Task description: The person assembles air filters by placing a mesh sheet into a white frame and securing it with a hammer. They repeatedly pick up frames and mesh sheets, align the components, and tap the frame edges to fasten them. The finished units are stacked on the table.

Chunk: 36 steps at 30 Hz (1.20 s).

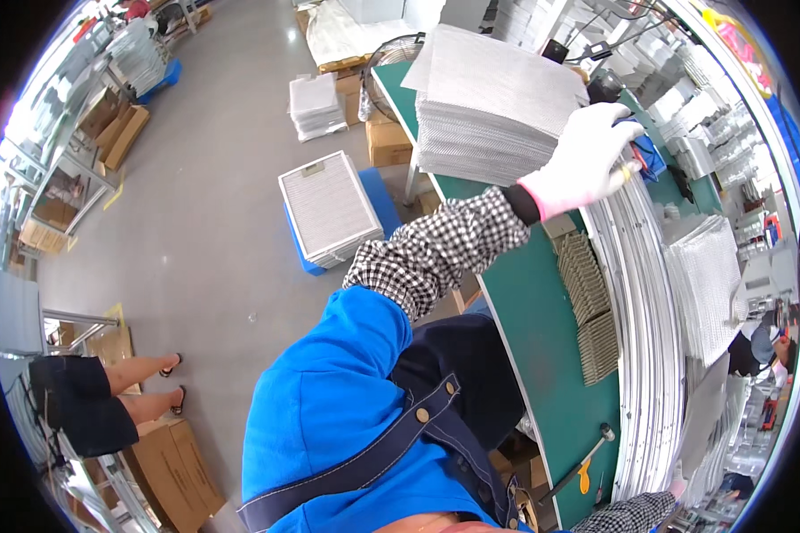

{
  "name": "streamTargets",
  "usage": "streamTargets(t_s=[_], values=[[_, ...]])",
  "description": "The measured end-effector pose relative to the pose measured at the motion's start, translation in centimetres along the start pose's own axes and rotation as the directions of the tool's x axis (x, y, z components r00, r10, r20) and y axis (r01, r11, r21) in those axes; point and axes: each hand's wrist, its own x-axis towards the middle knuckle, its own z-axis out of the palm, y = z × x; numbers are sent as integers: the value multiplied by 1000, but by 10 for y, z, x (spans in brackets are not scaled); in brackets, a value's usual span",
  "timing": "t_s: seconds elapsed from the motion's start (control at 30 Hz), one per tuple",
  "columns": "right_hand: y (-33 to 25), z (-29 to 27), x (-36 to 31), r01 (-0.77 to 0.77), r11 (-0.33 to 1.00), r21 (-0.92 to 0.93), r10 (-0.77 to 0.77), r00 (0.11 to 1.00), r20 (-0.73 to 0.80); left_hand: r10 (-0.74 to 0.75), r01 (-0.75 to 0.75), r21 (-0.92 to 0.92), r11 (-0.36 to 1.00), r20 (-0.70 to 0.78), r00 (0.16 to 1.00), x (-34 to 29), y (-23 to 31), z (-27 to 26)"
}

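My left hand (587, 158), in a white glove with a pink cuff, reaches out over the far part of the green-topped bench (547, 329). Its fingers are apart and curved, and nothing shows between them. Beside and partly beneath it lies a tall stack of silvery mesh sheets (498, 98). Below the fingers run long, pale metal strips (640, 355), bundled side by side along the bench. At the lower right edge, my right hand (677, 485) shows only a sliver near the strips' near end; its fingers are hidden. Rows of small grey-brown metal pieces (587, 298) sit left of the strips.
A hammer (582, 462) and an orange-handled tool (585, 477) lie on the near bench. More mesh sheets (707, 284) are right of the strips. Framed filter panels (329, 209) rest on a blue base on the floor, left of the bench. Another person (98, 400) stands at the far left.
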Motion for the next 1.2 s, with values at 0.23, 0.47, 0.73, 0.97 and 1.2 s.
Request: streamTargets(t_s=[0.23, 0.47, 0.73, 0.97, 1.2], values=[[-104, 8, -79, -167, 826, -539, 55, 974, -218, -103, 202, 435, 877, -240, 965, -123, -55, -149], [-117, 14, -226, 78, 723, -687, -320, 919, -232, -832, 904, 366, 221, -414, 370, -406, -242, -354], [-114, 41, -358, 419, 821, -388, -380, 908, 177, -856, 891, 178, -418, -406, -320, -545, -274, -421], [-106, 27, -358, 516, 801, -304, -465, 856, 227, -820, 788, 446, -425, -559, -126, -559, -262, -399], [-135, 39, -354, 545, 754, -366, -505, 838, 208, -751, 834, 378, -401, -657, -63, -566, -266, -414]])
